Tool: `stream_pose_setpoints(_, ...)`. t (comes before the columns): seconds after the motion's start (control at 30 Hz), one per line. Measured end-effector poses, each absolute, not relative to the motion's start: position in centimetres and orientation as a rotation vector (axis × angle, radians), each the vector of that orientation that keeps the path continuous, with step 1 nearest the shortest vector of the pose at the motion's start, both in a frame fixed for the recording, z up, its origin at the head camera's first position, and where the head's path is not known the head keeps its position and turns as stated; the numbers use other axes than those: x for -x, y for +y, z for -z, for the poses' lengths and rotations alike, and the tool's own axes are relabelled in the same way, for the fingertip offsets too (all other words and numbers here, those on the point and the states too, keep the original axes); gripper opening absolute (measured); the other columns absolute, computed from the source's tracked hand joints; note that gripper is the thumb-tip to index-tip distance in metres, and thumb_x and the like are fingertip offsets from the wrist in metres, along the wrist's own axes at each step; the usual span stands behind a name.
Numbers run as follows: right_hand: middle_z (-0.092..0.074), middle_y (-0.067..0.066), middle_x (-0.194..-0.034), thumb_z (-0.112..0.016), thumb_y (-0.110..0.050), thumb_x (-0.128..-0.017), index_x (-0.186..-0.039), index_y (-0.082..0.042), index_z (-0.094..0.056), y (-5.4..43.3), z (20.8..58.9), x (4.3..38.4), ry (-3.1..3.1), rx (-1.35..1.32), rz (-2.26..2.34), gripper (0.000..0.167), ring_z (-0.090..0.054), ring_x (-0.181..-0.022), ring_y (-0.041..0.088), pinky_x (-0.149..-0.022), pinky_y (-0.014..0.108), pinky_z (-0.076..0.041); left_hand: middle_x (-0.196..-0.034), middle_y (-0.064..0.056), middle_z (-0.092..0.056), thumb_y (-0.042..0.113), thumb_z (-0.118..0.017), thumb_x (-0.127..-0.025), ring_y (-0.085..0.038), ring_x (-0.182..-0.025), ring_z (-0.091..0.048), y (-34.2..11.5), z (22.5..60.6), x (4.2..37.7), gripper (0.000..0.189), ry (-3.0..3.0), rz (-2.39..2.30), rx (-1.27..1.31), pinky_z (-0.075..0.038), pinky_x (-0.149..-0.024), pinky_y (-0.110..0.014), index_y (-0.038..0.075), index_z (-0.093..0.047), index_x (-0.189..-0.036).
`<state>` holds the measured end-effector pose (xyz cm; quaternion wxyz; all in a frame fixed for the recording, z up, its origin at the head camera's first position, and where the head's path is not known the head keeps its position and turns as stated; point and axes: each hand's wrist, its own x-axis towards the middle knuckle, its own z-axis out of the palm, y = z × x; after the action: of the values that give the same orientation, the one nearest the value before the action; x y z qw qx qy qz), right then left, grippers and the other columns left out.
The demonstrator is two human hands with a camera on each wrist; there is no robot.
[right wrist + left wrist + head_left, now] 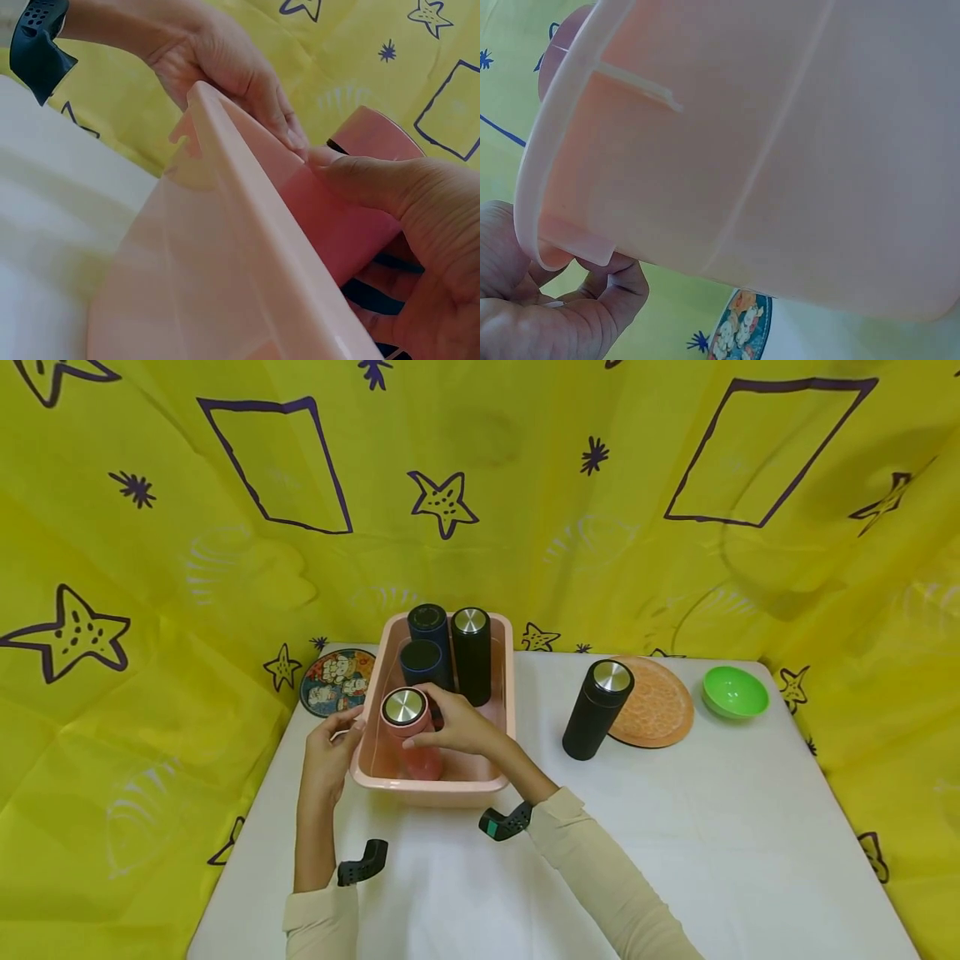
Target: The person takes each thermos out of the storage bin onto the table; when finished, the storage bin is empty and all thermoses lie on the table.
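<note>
A pink plastic tub [431,795] stands toward the left of the table. My right hand [459,724] holds a pink flask [422,764] with a silver-topped lid, upright inside the tub near its front left corner. In the right wrist view the thumb lies along the flask [352,225], beside the tub's rim [255,191]. At the tub's left edge, my left hand [326,758] grips the rim, its fingers curled under the lip in the left wrist view. Behind the pink flask stand two dark blue flasks [422,656] and a black flask [472,664] with a silver lid.
Right of the tub, another black flask [588,722] stands upright, overlapping a round orange mat [663,710] in the head view. A green bowl [735,693] sits at the far right. Left of the tub lies a round printed mat [330,681]. Yellow curtain [517,560] borders the table's back.
</note>
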<state>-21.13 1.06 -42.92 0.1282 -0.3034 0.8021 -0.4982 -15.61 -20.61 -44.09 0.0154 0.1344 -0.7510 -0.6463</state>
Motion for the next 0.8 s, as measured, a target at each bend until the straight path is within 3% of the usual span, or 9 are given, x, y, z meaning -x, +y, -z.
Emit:
stream_pose_setpoints(0.5, -0.060, 0.007, -0.133, -0.083, -0.027, -0.078, -0.138, -0.010, -0.048, 0.92, 43.35, 21.24, 2.393, 0.926, 1.431, 0.072, -0.056, -0.122, 0.021, -0.099, 0.041, -0.052, -0.111, -0.009, -0.050, 0.012, -0.055, -0.100, -0.013, -0.093, -0.058, -20.75, 43.97, 15.69, 0.035, -2.365, 1.980, -0.423, -0.055, -0.078, -0.015, 0.002, -0.057, -0.134)
stream_pose_setpoints(0.8, -0.061, 0.004, -0.132, -0.083, -0.029, -0.078, -0.137, -0.012, -0.050, 1.25, 43.47, 20.89, 2.428, 0.951, 1.433, 0.070, -0.058, -0.121, 0.018, -0.097, 0.033, -0.054, -0.112, -0.011, -0.050, 0.011, -0.054, -0.100, -0.016, -0.094, -0.058, -20.50, 44.00, 15.58, 0.035, -2.352, 1.994, -0.422, -0.055, -0.078, -0.015, 0.002, -0.057, -0.133)
